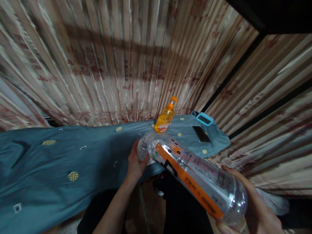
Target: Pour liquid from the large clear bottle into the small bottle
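Observation:
A large clear plastic bottle (195,175) with an orange and white label slants across the front, its wide end toward the lower right. My right hand (258,201) is closed around that wide end. My left hand (137,164) grips a smaller see-through plastic container (145,144) at the bottle's upper-left end. The two clear pieces overlap in view, and I cannot tell exactly how they meet. Just behind them, a pump bottle (164,120) of yellow-orange liquid stands upright on the blue-green cloth (97,156).
On the cloth's right end are a light-blue framed digital clock (204,119) and a dark phone (201,134). Pleated patterned curtains (109,65) hang behind, and dark frame bars (234,71) run along the right. A clear plastic bag-like thing (275,201) lies beyond my right hand.

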Demonstrator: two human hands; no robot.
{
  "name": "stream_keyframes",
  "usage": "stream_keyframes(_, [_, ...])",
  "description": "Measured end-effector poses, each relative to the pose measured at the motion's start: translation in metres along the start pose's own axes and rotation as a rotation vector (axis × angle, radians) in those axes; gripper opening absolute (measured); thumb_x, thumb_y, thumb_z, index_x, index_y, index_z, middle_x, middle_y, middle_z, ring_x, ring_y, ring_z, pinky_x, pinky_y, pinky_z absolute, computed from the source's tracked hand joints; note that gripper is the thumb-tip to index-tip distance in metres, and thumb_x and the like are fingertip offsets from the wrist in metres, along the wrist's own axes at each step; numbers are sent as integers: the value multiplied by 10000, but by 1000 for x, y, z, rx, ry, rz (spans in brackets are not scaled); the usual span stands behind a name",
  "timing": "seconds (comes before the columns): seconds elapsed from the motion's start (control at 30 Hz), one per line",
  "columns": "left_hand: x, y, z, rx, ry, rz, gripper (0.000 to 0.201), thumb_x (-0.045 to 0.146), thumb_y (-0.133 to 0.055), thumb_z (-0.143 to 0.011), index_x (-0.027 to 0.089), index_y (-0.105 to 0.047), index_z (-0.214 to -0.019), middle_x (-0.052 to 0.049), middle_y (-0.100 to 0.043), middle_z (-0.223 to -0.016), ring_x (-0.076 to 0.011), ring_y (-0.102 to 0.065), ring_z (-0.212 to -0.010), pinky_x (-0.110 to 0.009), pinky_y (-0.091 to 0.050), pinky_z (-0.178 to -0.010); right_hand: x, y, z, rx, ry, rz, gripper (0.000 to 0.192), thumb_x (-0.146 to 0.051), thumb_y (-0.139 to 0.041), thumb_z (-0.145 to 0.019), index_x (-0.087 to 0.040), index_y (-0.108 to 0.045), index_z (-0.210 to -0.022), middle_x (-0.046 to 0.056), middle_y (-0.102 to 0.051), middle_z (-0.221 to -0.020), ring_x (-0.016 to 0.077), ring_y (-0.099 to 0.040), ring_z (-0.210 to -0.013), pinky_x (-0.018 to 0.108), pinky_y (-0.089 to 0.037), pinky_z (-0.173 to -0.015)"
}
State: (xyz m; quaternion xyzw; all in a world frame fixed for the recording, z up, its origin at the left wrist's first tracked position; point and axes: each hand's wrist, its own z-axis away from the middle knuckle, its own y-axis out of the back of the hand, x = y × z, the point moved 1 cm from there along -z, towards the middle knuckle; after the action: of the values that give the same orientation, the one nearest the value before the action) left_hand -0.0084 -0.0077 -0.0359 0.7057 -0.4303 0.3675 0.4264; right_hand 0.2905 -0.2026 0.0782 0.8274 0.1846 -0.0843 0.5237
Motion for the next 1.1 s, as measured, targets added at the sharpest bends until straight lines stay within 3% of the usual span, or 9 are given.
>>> stream_keyframes(0.27, [-1,-1,0,7,1,14,591,467,-664,-786,196,-567,-1301,-126,-763,-1204,-313,-762,-1063,-472,-613,-947,-1,-4,0,10,-82,-36,926,-569,-694,-899,-231,-280,-1656,174,-563,-1559,433,-609,-1382,511,-546,-1113])
stream_keyframes(0.47, [-1,-1,0,6,4,11,592,453,-669,-784,193,-560,-1304,-130,-763,-1205,-316,-761,-1062,-476,-615,-943,-7,-2,-1,19,-16,-82,915,-505,-735,-897,-231,-293,-1651,89,-594,-1545,277,-633,-1383,258,-462,-1163])
stream_keyframes(0.63, [-1,0,0,0,0,-17,588,443,-685,-791,213,-563,-1318,-109,-768,-1194,-304,-763,-1052,-455,-620,-931,-9,-1,-4,11,-48,-24,867,-565,-682,-917,-238,-322,-1635,125,-616,-1513,348,-655,-1350,389,-547,-1111])
stream_keyframes(0.83, [-3,0,0,10,-2,-16,605,457,-683,-782,202,-568,-1317,-116,-767,-1201,-315,-764,-1057,-472,-622,-931,-4,0,-5,2,38,11,918,-523,-739,-886,-211,-324,-1643,111,-631,-1504,326,-677,-1325,313,-578,-1068])
stream_keyframes(1.03, [-2,0,0,-10,9,-9,619,475,-677,-787,197,-564,-1328,-125,-765,-1199,-326,-760,-1070,-491,-611,-957,-21,-3,-7,70,-140,-151,788,-620,-672,-926,-253,-416,-1574,29,-634,-1499,235,-595,-1417,205,-339,-1235])
stream_keyframes(1.1, [-3,0,0,-7,7,-9,625,487,-670,-789,190,-559,-1327,-131,-760,-1204,-325,-760,-1072,-483,-614,-952,-24,-4,-8,55,-93,-174,785,-577,-709,-914,-267,-417,-1573,7,-642,-1492,192,-606,-1405,138,-337,-1202])
